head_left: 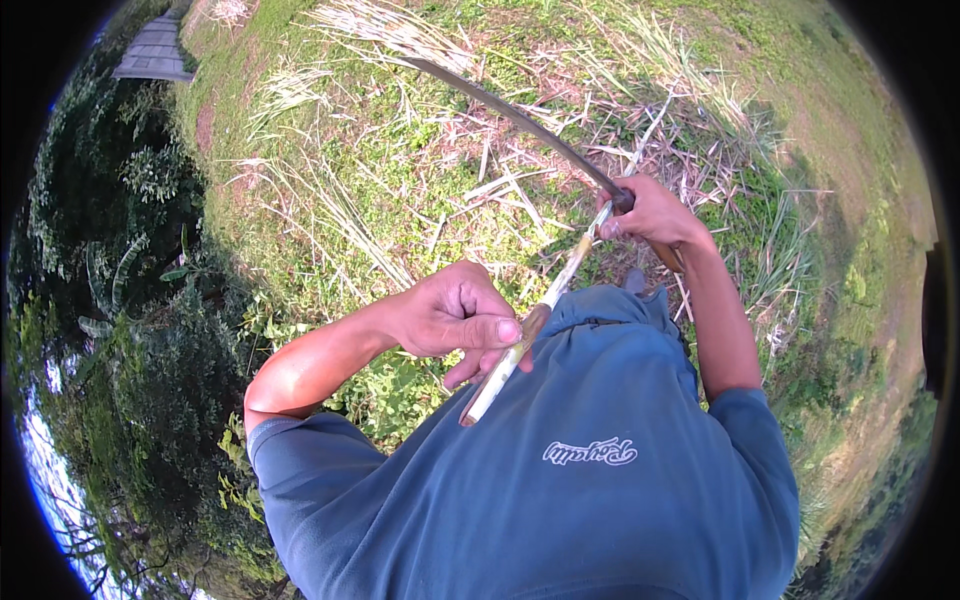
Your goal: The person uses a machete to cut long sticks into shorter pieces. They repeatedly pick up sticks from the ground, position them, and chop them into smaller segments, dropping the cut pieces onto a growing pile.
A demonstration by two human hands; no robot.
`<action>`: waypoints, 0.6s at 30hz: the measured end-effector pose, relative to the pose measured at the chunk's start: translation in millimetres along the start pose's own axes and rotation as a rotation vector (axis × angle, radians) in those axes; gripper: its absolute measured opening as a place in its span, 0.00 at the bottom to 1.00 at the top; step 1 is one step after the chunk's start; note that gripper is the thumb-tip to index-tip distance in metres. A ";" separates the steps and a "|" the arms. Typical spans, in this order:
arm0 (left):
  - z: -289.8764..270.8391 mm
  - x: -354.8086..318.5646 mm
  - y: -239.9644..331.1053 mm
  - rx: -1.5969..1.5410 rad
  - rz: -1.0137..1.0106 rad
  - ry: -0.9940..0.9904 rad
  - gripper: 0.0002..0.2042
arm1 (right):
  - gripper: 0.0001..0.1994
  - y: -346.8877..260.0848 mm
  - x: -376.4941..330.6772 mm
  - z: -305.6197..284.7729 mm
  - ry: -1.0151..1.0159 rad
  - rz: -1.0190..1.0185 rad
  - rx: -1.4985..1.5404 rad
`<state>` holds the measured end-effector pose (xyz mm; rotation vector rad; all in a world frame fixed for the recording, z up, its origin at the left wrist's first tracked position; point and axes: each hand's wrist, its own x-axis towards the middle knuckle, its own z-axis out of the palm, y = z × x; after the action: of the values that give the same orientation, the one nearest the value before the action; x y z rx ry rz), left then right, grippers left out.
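A long, pale, jointed cane stalk runs slantwise from in front of my chest toward the ground ahead. Its near end is cut, and brownish patches show on its surface. My left hand pinches it close to that end, thumb on top. Farther along, my right hand is closed round a machete, whose long curved blade reaches out to the far left. Part of the brown handle sticks out below that hand. The stalk passes at the right hand's fingers; whether they grip it too, I cannot tell.
Cut dry stalks and leaves litter the grass ahead, with a bundle of pale leaves at the far side. Dark trees and bushes stand at the left. A grey roof-like structure shows at the far left.
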<state>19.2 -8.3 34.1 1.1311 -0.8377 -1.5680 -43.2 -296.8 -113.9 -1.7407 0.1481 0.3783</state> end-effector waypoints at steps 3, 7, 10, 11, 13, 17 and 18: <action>4.9 8.1 -29.8 -0.154 0.212 0.053 0.23 | 0.18 -1.0 -5.3 -0.9 0.018 -0.019 0.048; 11.7 14.5 -42.4 0.218 0.550 0.342 0.22 | 0.17 -0.6 -4.2 -4.6 0.063 0.053 0.080; 14.5 8.3 -44.7 0.766 0.780 0.805 0.19 | 0.15 -14.5 -0.9 3.8 0.112 0.073 0.114; 16.9 3.5 -46.9 0.937 0.861 1.017 0.18 | 0.15 -15.0 2.0 9.1 0.100 0.066 0.125; 16.9 -1.2 -47.2 1.296 1.012 1.452 0.15 | 0.14 -10.7 15.3 13.1 0.077 0.035 0.139; 59.1 -23.8 -73.0 0.824 1.273 1.567 0.23 | 0.18 -17.8 29.5 33.3 0.128 0.054 0.170; 65.4 -22.3 -71.8 0.864 1.177 1.618 0.22 | 0.19 -8.8 36.8 33.5 0.079 0.038 0.228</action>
<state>-63.7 31.7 -3.9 1.5059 -0.6605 0.8480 -11.7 -258.4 -123.3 -1.5301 0.2709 0.3080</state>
